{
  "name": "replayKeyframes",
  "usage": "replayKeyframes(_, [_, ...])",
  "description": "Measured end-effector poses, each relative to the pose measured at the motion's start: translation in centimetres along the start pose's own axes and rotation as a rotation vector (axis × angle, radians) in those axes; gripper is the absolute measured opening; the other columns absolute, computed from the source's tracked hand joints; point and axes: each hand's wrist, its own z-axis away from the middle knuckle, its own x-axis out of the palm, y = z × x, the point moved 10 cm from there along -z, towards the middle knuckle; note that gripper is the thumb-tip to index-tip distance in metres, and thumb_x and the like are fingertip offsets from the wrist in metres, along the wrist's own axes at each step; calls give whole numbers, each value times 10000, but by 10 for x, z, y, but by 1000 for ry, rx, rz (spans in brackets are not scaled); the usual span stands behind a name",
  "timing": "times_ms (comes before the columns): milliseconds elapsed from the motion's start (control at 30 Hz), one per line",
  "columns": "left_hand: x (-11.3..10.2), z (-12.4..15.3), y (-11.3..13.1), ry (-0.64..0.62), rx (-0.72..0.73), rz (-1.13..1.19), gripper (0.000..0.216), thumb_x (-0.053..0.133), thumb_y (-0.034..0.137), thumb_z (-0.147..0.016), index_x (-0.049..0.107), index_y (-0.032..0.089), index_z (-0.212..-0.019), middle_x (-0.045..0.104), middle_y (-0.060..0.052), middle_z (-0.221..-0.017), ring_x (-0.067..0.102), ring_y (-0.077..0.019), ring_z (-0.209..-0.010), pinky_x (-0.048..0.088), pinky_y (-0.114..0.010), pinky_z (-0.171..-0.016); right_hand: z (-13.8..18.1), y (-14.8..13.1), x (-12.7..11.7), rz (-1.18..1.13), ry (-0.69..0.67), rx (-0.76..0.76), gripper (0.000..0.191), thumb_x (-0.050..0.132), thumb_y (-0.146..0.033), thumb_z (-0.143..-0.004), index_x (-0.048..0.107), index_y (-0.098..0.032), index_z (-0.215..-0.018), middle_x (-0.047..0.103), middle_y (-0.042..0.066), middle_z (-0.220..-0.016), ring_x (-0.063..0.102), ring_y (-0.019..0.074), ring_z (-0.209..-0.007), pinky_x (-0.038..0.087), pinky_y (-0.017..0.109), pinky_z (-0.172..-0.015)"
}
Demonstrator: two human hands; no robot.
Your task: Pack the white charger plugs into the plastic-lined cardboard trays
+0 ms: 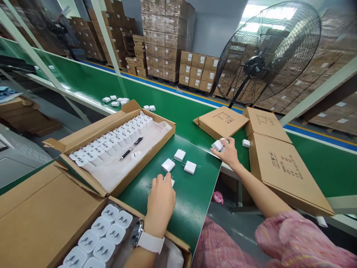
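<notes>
My left hand (161,195), wearing a watch on the wrist, curls over a white charger plug (172,182) on the green work surface; the fingers hide most of it. Just beyond lie three more white plugs: one upper (180,155), one left (168,165) and one right (190,167). Over the belt side, my right hand (229,152) pinches another white plug (217,145) between thumb and fingers. Rows of upright plugs (108,143) fill part of an open carton (147,163) on the left. A nearer open box holds more plugs (100,226), prongs up.
A pen (131,149) lies on the carton's white lining. Closed cartons (287,163) stand at the right, with a single plug (245,143) beside them. Loose plugs (115,104) sit on the green belt (184,108). A large fan (254,66) rises behind.
</notes>
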Motion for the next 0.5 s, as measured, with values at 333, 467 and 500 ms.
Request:
replayKeyframes(333, [0, -2, -5, -79, -48, -120, 462, 415, 165, -903, 491, 140, -1358, 598, -132, -1170, 583, -284, -1075, 465, -376, -834, -2, -131, 2, -84, -155, -548, 569, 559, -593, -872, 523, -273, -1341, 481, 94, -1359, 541, 223, -1145, 490, 328, -907])
replayKeyframes(467, [1, -3, -6, -71, -45, -130, 440, 461, 244, -940, 505, 139, -1365, 607, -126, -1172, 582, -294, -1059, 474, -397, -846, -53, 11, -25, 135, 3, 14, 415, 351, -291, -970, 511, -108, -1306, 523, 216, -1253, 529, 292, -1138, 451, 422, -953])
replayKeyframes(500, [0, -3, -5, -62, -37, -131, 431, 479, 272, -942, 522, 135, -1349, 613, -125, -1166, 582, -300, -1056, 475, -405, -849, -60, 46, -28, 176, -17, 91, 414, 412, -265, -935, 519, -85, -1292, 520, 245, -1251, 518, 330, -1152, 442, 463, -954])
